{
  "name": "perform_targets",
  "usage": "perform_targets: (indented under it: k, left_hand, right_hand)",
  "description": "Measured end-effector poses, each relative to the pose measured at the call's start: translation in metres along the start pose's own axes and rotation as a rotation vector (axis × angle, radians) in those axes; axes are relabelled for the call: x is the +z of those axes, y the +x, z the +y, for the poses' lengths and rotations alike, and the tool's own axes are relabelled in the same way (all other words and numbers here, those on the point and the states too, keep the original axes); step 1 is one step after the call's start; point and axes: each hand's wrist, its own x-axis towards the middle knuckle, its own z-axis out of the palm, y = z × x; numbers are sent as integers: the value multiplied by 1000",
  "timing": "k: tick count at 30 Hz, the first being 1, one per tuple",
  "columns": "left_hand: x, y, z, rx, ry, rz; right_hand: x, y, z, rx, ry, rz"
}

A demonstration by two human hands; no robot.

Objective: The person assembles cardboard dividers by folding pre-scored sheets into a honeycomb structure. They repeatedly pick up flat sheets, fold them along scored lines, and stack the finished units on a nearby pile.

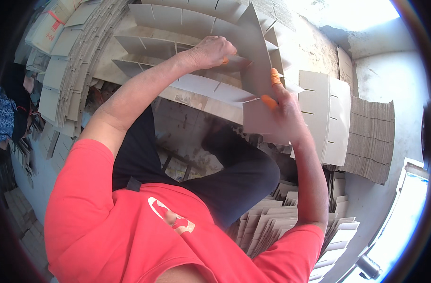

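Note:
Several long slotted cardboard strips (192,21) stand on edge in rows on a wooden bench (189,98). Across their right part runs a slotted cardboard divider (254,56), upright and tilted, meeting the rows. My right hand (287,106), with orange finger covers on thumb and finger, grips this divider at its near end. Over the middle rows, my left hand (209,52) is closed, its fingertips at one of the long strips; an orange cover shows on one finger. My left fingers partly hide the strip between them.
Pale slotted sheets (319,115) and a thick grey-brown cardboard stack (372,137) lie right of the rows. More stacked cardboard (60,89) stands at the left, with a wrapped bundle (46,30) behind. Below right are loose cardboard pieces (272,221). My bent leg (243,177) is under the bench edge.

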Motion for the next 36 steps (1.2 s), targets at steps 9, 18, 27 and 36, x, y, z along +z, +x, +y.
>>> perform_targets:
  k: [9, 18, 27, 36]
  left_hand:
    - [3, 2, -2, -21, 32, 37]
    - [-2, 5, -2, 10, 57, -30]
    - [1, 5, -6, 43, 33, -6]
    - [-21, 26, -25, 27, -49, 284]
  right_hand:
    - [6, -14, -12, 126, 114, -33]
    - [28, -19, -3, 192, 36, 41]
    - [54, -23, 9, 217, 40, 60]
    - [45, -27, 4, 171, -83, 68]
